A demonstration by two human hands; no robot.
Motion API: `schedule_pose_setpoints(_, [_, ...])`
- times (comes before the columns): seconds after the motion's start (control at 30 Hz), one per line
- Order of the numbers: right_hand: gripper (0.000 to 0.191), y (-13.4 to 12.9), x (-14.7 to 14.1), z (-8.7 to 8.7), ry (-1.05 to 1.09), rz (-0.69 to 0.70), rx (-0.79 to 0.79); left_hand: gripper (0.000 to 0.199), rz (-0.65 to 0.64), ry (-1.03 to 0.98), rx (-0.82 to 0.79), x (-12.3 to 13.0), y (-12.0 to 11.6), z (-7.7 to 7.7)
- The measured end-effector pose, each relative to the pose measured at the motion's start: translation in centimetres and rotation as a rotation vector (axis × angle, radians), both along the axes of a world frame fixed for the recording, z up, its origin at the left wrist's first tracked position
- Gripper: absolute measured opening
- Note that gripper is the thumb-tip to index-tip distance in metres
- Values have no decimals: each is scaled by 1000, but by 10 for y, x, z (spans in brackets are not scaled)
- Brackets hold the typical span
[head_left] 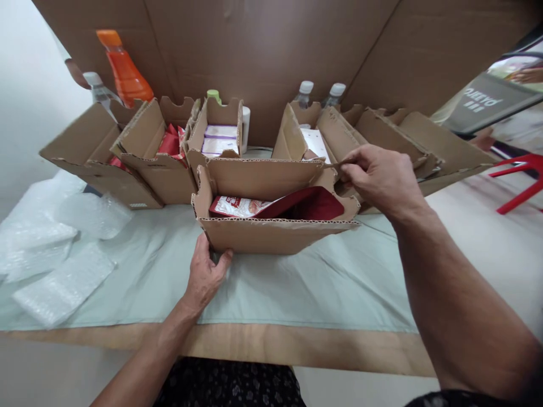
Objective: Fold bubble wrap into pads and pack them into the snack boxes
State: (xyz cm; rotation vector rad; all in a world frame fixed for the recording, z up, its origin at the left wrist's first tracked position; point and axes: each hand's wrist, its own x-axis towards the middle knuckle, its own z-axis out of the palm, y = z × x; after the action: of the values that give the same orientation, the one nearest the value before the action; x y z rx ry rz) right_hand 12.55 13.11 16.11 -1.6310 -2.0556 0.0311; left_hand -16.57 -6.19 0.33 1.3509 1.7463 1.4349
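- Head view: the front box (254,237), of brown cardboard and open at the top, is at the middle, between the two hands and ahead of a row of similar boxes.
- The left hand (206,271) is clamped on its lower left corner, with the thumb on the front wall.
- The right hand (379,175) has thumb and fingers pinched together at the back right corner; the grip appears to be on the box's cardboard edge, though the fingers partly hide it.
- Inside the front box, a dark red packet (314,204) with a printed white part lies along its length.
- Behind, to the left, the leftmost box (136,183) and the second box (176,178) both hold red packages.
- The third box (224,113) holds white packages (220,133) with purple edges.
- Past a gap, the fourth box (288,138) holds a white item (314,142).
- An orange bottle (127,76) and two white-capped bottles (304,93) rise behind the row, before a tall cardboard panel (263,51).
- Bubble wrap (63,285) is spread at the left on a pale green cloth (297,294).
- A red frame (520,196) shows at the far right.
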Motion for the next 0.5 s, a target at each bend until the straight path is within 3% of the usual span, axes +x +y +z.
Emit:
schedule_pose_setpoints(0.2, [15, -10, 7, -4, -51, -89, 57, 47, -10, 15, 24, -1, 1, 0])
schedule_pose_setpoints(0.4, [48, -46, 14, -19, 445, -20, 51, 49, -8, 26, 21, -1, 1, -3])
schedule_pose_setpoints(0.5, [22, -64, 18, -45, 614, 61, -101, 50, -23, 19, 42, 0, 1, -5])
